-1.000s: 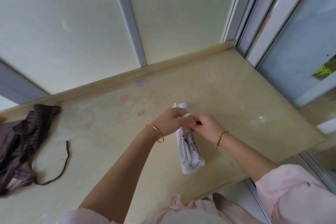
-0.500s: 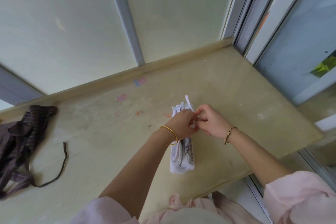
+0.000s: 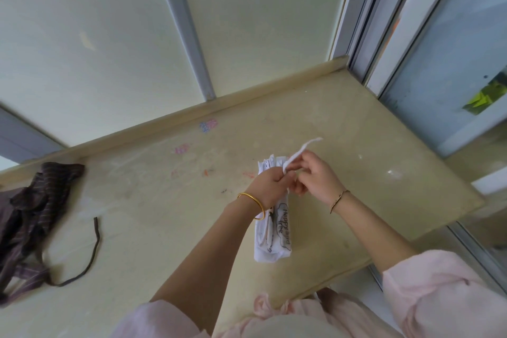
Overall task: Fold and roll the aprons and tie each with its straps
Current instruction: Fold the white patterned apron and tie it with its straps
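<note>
A: On the beige counter [image 3: 164,214], right of centre: white apron [image 3: 273,236], rolled into a tight bundle, lying lengthwise away from the body. Black print with lettering facing up on the near half.
B: State of the left hand [image 3: 267,186]?
A: Clamped over the far half of the roll, fingers curled, fingertips right where the white strap [image 3: 299,152] leaves the bundle. Cannot tell whether also pinching the strap itself. On that wrist, a gold bangle [image 3: 252,204].
B: And the right hand [image 3: 315,175]?
A: Just beside the left, fingertips nearly meeting it. Pinching the strap between thumb and fingers, other fingers curled in. Free end of the strap sticking up and off to the right, clear of the counter. On the wrist, a thin bracelet [image 3: 338,197].
B: Strap wrapped round the roll?
A: Cannot tell, that spot hidden under the two hands.
B: Anything else on the surface?
A: Far left, well apart from the roll: dark striped apron [image 3: 33,214], crumpled in a heap, with its dark strap [image 3: 93,250] trailing off in a loop across the counter. Near the back edge, small pink marks [image 3: 208,126]. Behind, pale wall panels; on the right, a window frame [image 3: 365,22]. At the bottom of the view, a pink sleeve [image 3: 439,296].
</note>
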`<action>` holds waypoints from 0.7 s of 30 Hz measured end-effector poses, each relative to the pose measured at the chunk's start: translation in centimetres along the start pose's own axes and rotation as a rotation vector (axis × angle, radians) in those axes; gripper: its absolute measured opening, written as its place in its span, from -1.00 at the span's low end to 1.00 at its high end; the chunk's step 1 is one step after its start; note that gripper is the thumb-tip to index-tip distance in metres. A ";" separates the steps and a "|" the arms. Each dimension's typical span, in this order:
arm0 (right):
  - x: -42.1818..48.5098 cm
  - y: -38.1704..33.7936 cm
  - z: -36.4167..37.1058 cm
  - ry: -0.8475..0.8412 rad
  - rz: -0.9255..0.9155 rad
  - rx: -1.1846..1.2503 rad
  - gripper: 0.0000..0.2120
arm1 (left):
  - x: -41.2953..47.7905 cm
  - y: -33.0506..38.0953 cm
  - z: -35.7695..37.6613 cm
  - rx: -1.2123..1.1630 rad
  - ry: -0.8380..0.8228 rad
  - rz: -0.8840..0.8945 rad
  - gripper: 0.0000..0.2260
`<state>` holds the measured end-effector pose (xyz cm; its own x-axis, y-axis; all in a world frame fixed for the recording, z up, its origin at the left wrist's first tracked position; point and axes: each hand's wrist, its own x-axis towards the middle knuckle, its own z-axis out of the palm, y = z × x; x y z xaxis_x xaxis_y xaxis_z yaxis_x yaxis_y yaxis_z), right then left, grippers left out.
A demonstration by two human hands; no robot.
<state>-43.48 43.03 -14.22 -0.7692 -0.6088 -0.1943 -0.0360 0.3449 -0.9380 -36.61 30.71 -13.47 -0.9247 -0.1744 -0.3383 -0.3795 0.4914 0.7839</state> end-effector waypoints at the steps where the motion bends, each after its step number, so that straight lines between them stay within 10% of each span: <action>1: -0.1 0.2 0.2 0.001 -0.055 -0.104 -0.72 | 0.0 0.0 0.0 -0.009 0.010 0.003 -0.67; 14: -2.1 1.1 2.8 0.223 -0.302 -0.508 -0.97 | 1.7 -0.3 -0.4 0.073 0.277 -0.010 -0.78; 21: -1.8 2.8 3.0 0.439 -0.606 -0.800 -0.76 | 1.5 0.5 -1.1 -0.077 0.248 -0.085 -0.75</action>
<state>-40.32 42.91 -17.33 -0.6389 -0.5807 0.5046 -0.7666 0.5349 -0.3551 -38.18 29.76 -13.03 -0.8649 -0.4203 -0.2743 -0.4483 0.4016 0.7986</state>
